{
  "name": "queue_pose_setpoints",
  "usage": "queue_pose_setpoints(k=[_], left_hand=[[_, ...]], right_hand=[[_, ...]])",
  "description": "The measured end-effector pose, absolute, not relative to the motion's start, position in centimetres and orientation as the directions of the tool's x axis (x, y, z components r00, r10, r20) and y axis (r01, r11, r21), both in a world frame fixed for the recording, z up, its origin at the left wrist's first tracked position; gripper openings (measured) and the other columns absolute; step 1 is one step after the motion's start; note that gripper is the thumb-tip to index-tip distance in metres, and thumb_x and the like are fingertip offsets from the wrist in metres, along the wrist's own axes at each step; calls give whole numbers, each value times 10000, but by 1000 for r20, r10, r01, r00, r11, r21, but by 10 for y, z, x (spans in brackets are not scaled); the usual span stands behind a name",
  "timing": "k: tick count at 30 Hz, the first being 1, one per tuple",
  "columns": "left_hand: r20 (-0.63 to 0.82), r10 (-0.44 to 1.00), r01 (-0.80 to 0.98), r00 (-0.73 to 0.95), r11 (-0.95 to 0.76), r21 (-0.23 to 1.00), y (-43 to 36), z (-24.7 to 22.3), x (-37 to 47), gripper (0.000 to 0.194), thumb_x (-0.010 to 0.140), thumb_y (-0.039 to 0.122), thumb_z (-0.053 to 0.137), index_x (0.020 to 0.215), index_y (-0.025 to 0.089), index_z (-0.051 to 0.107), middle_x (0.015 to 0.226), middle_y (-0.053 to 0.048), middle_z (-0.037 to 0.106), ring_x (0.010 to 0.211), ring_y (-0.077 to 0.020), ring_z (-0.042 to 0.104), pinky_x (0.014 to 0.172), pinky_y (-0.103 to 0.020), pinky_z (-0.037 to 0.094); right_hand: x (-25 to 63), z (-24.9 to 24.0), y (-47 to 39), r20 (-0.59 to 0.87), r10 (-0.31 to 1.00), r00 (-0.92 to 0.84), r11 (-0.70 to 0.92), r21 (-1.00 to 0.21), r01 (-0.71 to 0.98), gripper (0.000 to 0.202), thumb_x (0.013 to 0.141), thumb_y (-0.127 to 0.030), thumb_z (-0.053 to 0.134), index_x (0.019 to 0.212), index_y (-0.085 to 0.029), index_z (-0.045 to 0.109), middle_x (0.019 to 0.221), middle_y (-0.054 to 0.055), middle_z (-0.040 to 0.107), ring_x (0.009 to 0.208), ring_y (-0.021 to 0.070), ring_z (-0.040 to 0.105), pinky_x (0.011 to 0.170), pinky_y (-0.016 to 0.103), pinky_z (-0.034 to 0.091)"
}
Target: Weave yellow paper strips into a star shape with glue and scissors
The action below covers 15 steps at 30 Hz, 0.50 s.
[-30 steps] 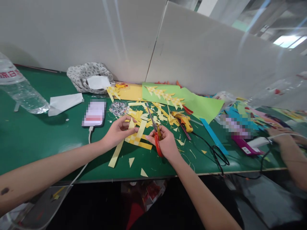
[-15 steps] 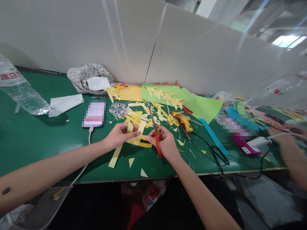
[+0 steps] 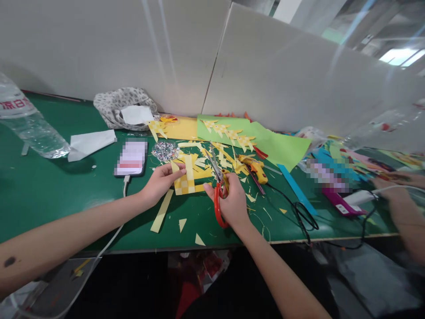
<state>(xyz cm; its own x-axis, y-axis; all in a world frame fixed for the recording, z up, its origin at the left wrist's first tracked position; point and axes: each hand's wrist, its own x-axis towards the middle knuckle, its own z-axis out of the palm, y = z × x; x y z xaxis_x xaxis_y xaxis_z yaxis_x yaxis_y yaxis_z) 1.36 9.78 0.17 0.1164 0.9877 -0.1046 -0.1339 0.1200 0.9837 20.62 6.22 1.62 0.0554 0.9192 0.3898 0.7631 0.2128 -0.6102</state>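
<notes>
Between thumb and fingers, my left hand [image 3: 163, 180] pinches the left side of a woven yellow paper piece [image 3: 184, 182] with a checked pattern and loose strips. My right hand [image 3: 233, 200] is closed on red-handled scissors [image 3: 218, 206], whose blades are parted and point up and away over the paper scraps. Yellow strips of the woven piece reach toward the right thumb; whether they touch it I cannot tell. A pale yellow strip [image 3: 162, 212] lies on the green table just below my left hand. Yellow scraps [image 3: 204, 172] are heaped behind the woven piece.
A phone [image 3: 131, 157] with a white cable lies left, near a water bottle [image 3: 31, 122]. To the right are a yellow glue gun [image 3: 257, 169] with a black cord and a blue strip [image 3: 296, 188]. Finished-looking checked shapes [image 3: 229, 133] rest on green paper. Another person's arm [image 3: 403, 212] is far right.
The scissors have opened, and their handles have spread. The woven piece has turned more upright, showing its checked face, and my left hand has shifted slightly left.
</notes>
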Motion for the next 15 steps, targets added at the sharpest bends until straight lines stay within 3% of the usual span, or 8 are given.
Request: queue_pose_setpoints(k=[5, 10, 15], left_hand=[[-90, 992, -117, 91, 100, 988, 99, 0, 13, 292, 709, 372, 633, 937, 190, 610, 869, -49, 640, 779, -186, 609, 608, -261, 473], [-34, 981, -91, 191, 52, 994, 97, -1, 14, 316, 688, 337, 664, 956, 184, 596, 814, -39, 643, 753, -170, 607, 661, -273, 473], [28, 947, -54, 321, -11, 999, 92, 1, 15, 282, 701, 330, 659, 942, 200, 594, 751, -11, 631, 676, -143, 589, 630, -266, 465]], right_hand=[[205, 14, 63, 394, 918, 53, 194, -560, 805, 357, 676, -503, 577, 826, -203, 455, 779, 12, 520, 612, 136, 470, 544, 265, 374], [206, 17, 64, 310, 941, 134, 161, -761, 629, 332, 634, -459, 649, 757, -204, 476, 711, -6, 549, 569, 116, 471, 524, 250, 396], [206, 12, 69, 162, 985, 56, 127, -910, 394, 330, 592, -378, 715, 797, -199, 527, 758, 6, 602, 652, 141, 551, 611, 280, 458]])
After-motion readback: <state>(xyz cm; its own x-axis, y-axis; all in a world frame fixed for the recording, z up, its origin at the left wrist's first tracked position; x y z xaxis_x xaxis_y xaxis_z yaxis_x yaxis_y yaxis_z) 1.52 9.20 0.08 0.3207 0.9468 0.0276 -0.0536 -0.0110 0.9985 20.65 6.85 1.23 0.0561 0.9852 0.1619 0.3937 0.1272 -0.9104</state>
